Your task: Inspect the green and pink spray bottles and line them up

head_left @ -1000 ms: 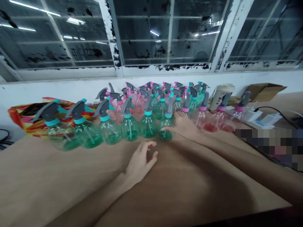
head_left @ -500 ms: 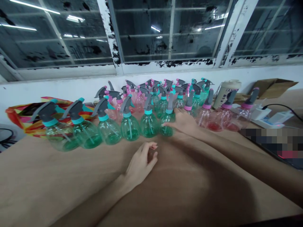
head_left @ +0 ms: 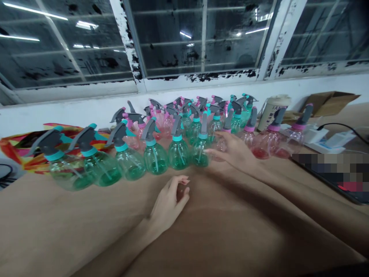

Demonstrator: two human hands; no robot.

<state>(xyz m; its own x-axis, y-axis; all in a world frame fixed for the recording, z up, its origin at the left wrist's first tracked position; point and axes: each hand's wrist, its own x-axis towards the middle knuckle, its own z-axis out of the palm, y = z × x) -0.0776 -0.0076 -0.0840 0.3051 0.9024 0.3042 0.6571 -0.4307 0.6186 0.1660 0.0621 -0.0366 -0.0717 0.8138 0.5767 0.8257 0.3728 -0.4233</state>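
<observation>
Right hand (head_left: 238,154), just past three o'clock, has moved off the sixth green bottle (head_left: 201,156), near centre toward four, and is spread beside a pink bottle (head_left: 221,145); contact is unclear. The sixth green bottle seems released, ending its line. Left hand (head_left: 170,200), at six, is half-curled, gripping nothing. Front row: six green bottles, nine to four o'clock; four pink bottles, around three; back bottles (head_left: 195,127), near twelve, too crowded to count.

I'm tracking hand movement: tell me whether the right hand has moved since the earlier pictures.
Yes: the right hand has shifted rightward, now farther right of the white window post.
</observation>
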